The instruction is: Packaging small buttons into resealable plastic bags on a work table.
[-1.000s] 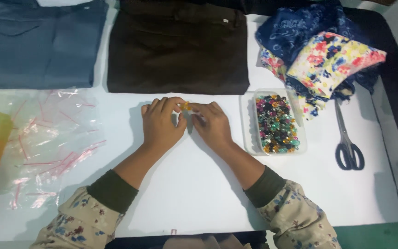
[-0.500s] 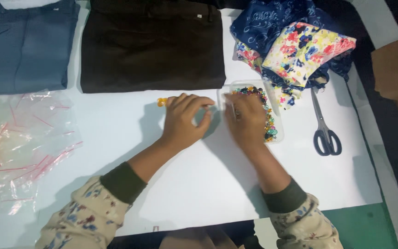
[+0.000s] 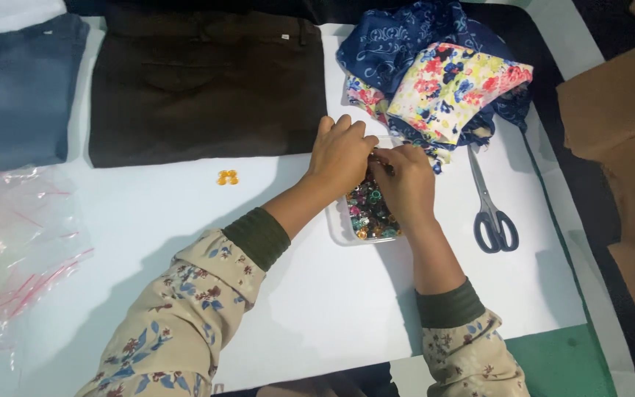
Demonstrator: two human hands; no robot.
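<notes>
even, bright overhead light; soft shadows fall left of the forearms onto the white worktop [image 3: 317,294]. slight motion blur at the grip, mild softness toward the edges.

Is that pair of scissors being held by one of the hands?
No, the scissors lie untouched on the white sheet, right of the right hand, and both hands are over the clear tray of beads.

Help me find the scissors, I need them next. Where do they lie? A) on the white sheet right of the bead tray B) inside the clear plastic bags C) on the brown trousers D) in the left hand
A: the scissors lie on the white sheet, just right of the bead tray, blades pointing toward the floral cloth.
</notes>
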